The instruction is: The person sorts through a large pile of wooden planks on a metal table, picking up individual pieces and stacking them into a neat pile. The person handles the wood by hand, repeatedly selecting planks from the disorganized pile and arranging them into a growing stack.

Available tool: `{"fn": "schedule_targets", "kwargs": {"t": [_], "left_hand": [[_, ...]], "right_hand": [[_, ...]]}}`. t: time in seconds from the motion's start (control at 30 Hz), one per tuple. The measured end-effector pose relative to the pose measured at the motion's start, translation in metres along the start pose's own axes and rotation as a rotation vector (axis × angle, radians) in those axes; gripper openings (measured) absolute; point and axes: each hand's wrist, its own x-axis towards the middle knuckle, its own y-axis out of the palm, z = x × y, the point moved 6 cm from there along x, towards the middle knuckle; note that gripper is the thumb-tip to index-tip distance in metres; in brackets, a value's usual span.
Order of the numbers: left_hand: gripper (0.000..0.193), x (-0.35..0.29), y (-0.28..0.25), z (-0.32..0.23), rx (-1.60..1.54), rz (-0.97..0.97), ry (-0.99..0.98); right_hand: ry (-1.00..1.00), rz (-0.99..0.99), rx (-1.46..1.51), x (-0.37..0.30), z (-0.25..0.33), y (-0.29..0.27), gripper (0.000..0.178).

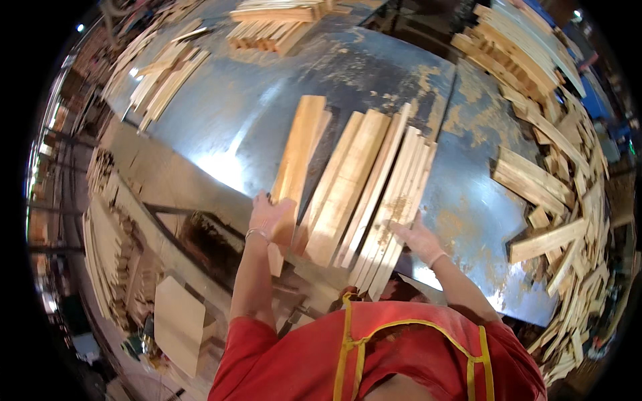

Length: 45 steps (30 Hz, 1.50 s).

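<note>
My left hand (pixel 273 217) is closed around the near end of a smooth orange-tan wooden board (pixel 301 144), which lies at a slight tilt with another piece partly hidden beneath it. My right hand (pixel 420 240) grips the right side of a bundle of narrow wooden strips (pixel 398 207), with its thumb side on top and the other fingers partly hidden at the outer edge. Between the hands lie wider pale boards (pixel 351 187), side by side, with dark gaps between some of them. The near ends of the strips reach past the table's front edge toward my body.
A shiny metal table (pixel 267 134) carries scattered sawdust. Stacked boards (pixel 277 30) stand at its far side, with loose strips (pixel 167 83) at the far left. Short blocks (pixel 531 177) and a heap of offcuts (pixel 578 281) lie right. A pale panel (pixel 179 324) stands lower left.
</note>
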Motion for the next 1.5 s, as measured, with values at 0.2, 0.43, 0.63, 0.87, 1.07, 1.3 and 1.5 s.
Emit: {"fn": "schedule_targets", "kwargs": {"t": [0.2,0.43,0.63,0.87,1.07,1.3,1.5], "left_hand": [[0.109,-0.056,0.018,-0.054,0.21,0.134,0.074],[0.075,-0.095,0.027,-0.108,-0.408,0.214,0.285],[0.083,-0.116,0.04,-0.1,-0.636,0.348,0.391],[0.063,-0.099,0.105,-0.024,0.479,0.332,0.663],[0.08,-0.115,0.084,-0.123,0.668,-0.201,0.432],[0.075,-0.335,0.248,-0.316,0.301,0.163,0.876],[0.104,-0.412,0.39,-0.377,0.83,0.236,1.128]], "right_hand": [[0.055,-0.051,-0.013,0.021,-0.003,0.009,0.096],[-0.021,-0.02,0.054,0.01,0.021,-0.012,0.08],[-0.175,-0.301,0.383,-0.023,-0.058,-0.061,0.1],[0.229,-1.628,0.265,-0.182,-0.281,-0.301,0.071],[-0.033,-1.311,1.25,-0.185,-0.435,-0.338,0.068],[-0.046,-1.2,0.37,-0.231,-0.4,-0.311,0.06],[0.623,-1.48,-0.342,-0.34,-0.531,-0.436,0.078]]}}
